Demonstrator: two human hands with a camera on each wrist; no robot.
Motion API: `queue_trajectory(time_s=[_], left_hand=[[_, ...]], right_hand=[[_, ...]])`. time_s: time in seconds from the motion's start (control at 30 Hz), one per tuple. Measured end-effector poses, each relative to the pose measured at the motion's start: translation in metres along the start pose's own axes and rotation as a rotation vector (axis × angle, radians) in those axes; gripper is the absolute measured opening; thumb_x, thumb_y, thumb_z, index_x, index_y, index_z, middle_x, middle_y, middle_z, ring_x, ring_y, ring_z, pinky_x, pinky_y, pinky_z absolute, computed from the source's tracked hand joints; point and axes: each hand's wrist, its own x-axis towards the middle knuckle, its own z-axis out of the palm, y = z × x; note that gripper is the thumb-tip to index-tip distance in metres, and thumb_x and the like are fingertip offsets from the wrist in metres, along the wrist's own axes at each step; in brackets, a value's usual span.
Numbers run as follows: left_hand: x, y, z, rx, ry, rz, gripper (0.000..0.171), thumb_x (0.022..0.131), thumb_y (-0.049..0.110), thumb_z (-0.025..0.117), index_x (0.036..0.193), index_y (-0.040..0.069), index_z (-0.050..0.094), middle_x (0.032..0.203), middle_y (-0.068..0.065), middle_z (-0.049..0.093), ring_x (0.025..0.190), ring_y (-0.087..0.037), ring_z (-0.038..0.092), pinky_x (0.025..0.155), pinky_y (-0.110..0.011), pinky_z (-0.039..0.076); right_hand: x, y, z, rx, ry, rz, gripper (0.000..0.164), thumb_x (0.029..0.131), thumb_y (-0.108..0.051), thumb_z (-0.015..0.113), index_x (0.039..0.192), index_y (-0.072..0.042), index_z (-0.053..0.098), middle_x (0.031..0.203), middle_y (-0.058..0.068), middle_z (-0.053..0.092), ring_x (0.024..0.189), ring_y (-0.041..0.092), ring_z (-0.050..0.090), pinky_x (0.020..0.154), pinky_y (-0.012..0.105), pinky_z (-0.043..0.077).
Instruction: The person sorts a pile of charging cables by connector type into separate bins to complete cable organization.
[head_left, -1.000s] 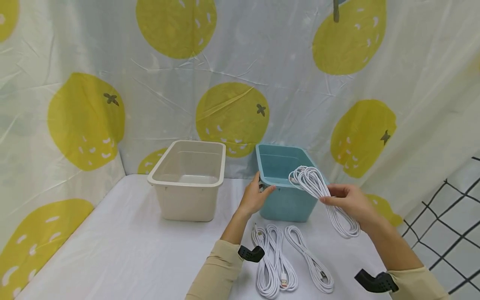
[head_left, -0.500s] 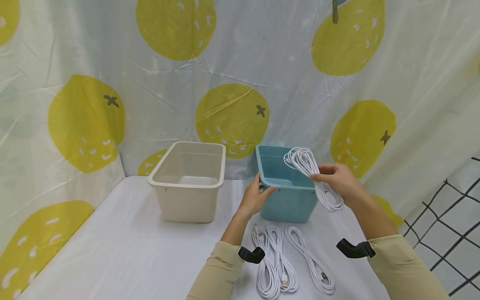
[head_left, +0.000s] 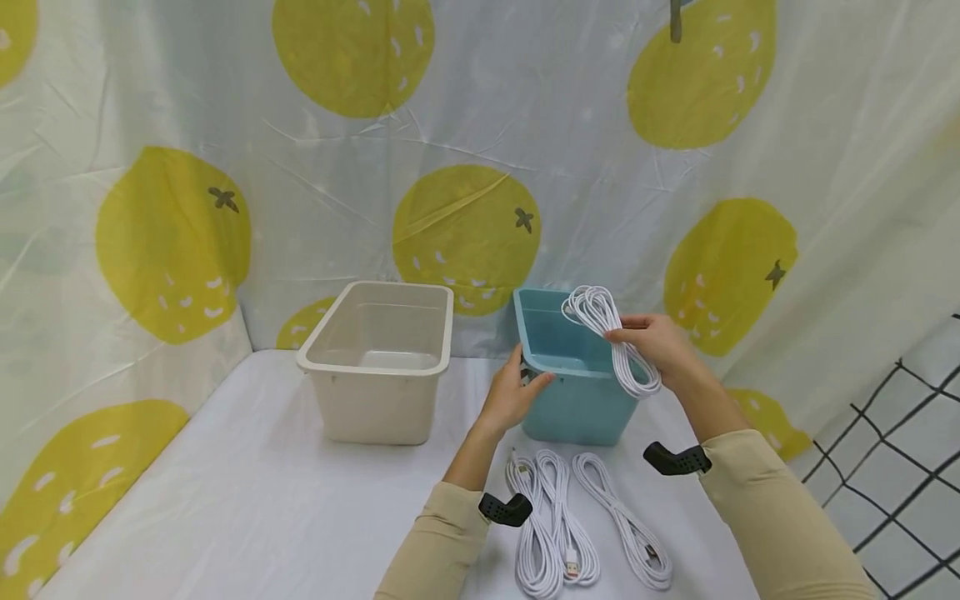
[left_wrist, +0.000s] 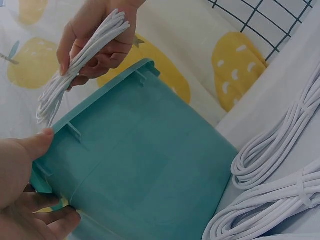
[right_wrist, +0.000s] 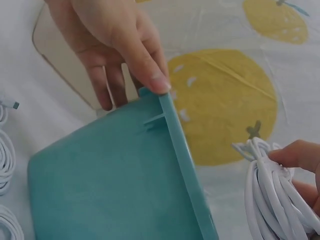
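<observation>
My right hand (head_left: 651, 346) pinches a coiled white USB cable (head_left: 596, 310) between thumb and fingers. The bundle hangs tilted over the near right part of the teal bin (head_left: 577, 408), its lower loop in front of the rim. At the bin's near left corner my left hand (head_left: 510, 396) grips the rim; in the left wrist view the thumb (left_wrist: 37, 145) lies on the rim and the fingers curl beneath it. Three more coiled white cables lie on the table before the bin: a left coil (head_left: 534, 533), a middle coil (head_left: 562, 508) and a right coil (head_left: 622, 521).
A beige bin (head_left: 382, 404) stands left of the teal one, with a gap between them. Behind hangs a lemon-print curtain (head_left: 330, 208). A black wire grid (head_left: 892, 467) stands at the right. White cloth (head_left: 285, 500) covers the table.
My right hand has moved left and upward, bringing the coiled cable from the bin's front right corner to over its opening. The left hand has stayed on the rim.
</observation>
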Motion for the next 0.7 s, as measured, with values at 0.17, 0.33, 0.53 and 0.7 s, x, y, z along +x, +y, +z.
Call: queue_trajectory(time_s=[0.17,0.33,0.53,0.7], left_hand=[[0.001,0.0,0.0,0.002,0.001,0.011,0.074,0.103,0.029,0.068,0.162,0.009,0.029,0.154,-0.014,0.048,0.141,-0.035,0.046,0.108,-0.048,0.046],[0.002,0.0,0.001,0.009,-0.009,0.008,0.072,0.103,0.028,0.068,0.161,0.008,0.03,0.154,-0.017,0.048,0.142,-0.034,0.045,0.108,-0.046,0.046],[0.002,0.0,0.001,0.024,0.007,0.008,0.072,0.103,0.027,0.069,0.162,0.01,0.031,0.153,-0.014,0.049,0.141,-0.032,0.047,0.109,-0.043,0.045],[0.002,0.001,0.0,0.026,0.006,-0.001,0.074,0.102,0.027,0.07,0.162,0.011,0.03,0.154,-0.013,0.048,0.141,-0.031,0.047,0.111,-0.044,0.044]], right_hand=[[0.013,0.001,0.003,0.024,0.026,0.03,0.061,0.1,-0.029,0.07,0.147,0.007,0.052,0.146,0.028,0.049,0.132,0.042,0.046,0.113,0.054,0.039],[0.021,0.001,0.004,0.024,0.054,0.051,0.062,0.1,-0.027,0.07,0.148,0.007,0.05,0.152,0.028,0.043,0.138,0.045,0.039,0.115,0.058,0.034],[0.032,-0.001,0.007,0.006,0.066,0.093,0.06,0.099,-0.027,0.07,0.146,0.005,0.052,0.158,0.027,0.037,0.145,0.046,0.031,0.118,0.061,0.027],[0.036,-0.003,0.01,0.007,0.069,0.099,0.06,0.099,-0.025,0.07,0.147,0.007,0.051,0.159,0.027,0.035,0.146,0.045,0.03,0.119,0.059,0.026]])
